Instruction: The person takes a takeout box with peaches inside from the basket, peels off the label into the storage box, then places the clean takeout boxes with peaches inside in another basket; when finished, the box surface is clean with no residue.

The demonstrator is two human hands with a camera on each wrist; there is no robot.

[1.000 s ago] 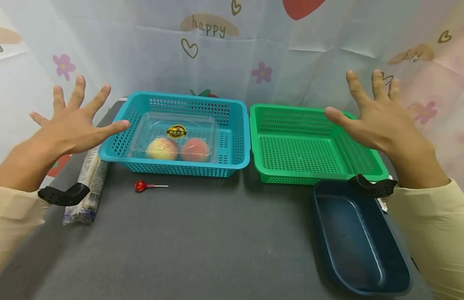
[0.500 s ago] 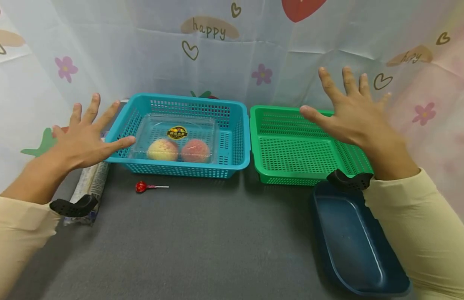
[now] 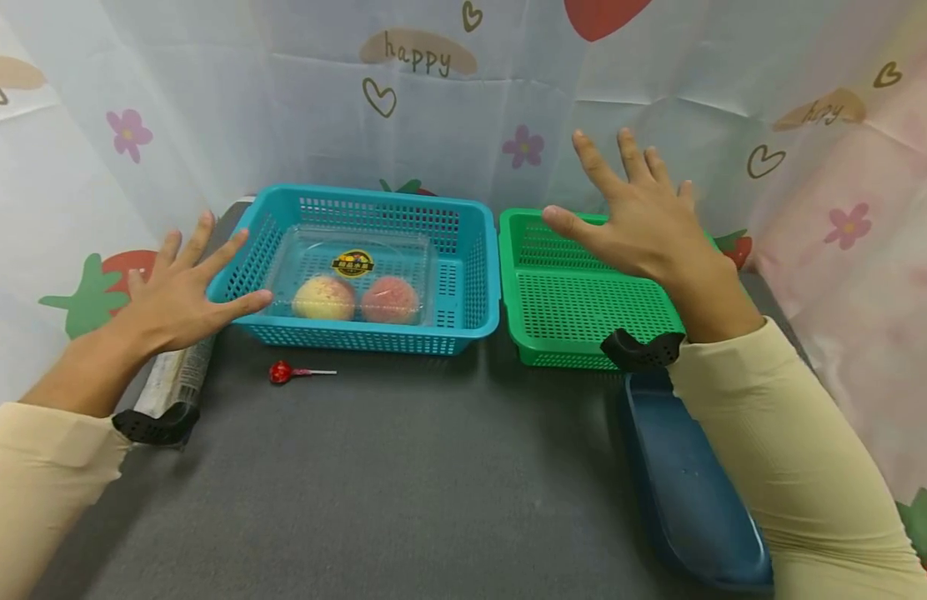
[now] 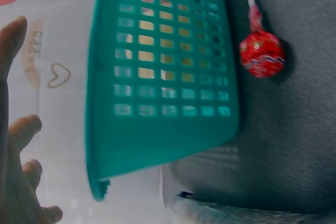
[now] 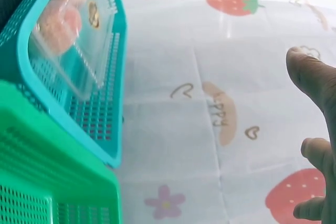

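My left hand, fingers spread, hovers at the left end of the blue basket, its thumb overlapping the rim in the head view. Inside that basket lies a clear plastic box with a round label and two peaches. My right hand is raised with spread fingers above the green basket and holds nothing. A red-wrapped lollipop lies on the table in front of the blue basket; the left wrist view shows the lollipop close up.
A dark blue tub stands at the right, partly hidden under my right sleeve. Left of the blue basket lies a long plastic-wrapped package, partly behind my left wrist. A printed curtain hangs behind the grey table.
My right hand has moved left, from the green basket's right side to over its middle. My left hand has come lower and slightly right. The baskets, lollipop and tub have stayed put.
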